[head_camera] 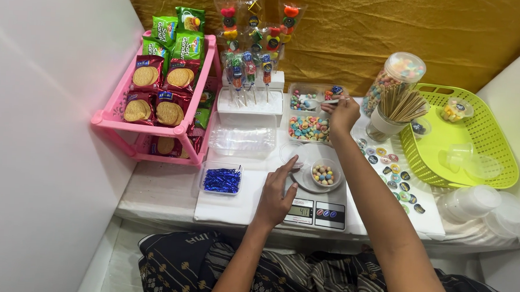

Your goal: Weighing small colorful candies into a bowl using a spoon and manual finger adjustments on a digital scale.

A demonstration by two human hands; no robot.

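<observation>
Right hand (343, 111) at 12 o'clock, pinching spoon (315, 103) over candy tray (308, 128) | left hand (276, 193) released, flat by scale (315, 211) | cup (325, 174) on pan | best: scoop small, tip slowly at cup centre, steady scale.

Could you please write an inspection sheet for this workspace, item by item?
Surface: white table, crowded.
Job's things: small cup of candies on digital scale; spoon over candy tray.
Clutter: pink snack rack, candy skewers, blue twist ties, sticker sheet, green basket, stick cup.
Hands: left hand resting by scale; right hand holding spoon.
Cables: nothing seen.
Surroundings: yellow cloth, white walls.
</observation>
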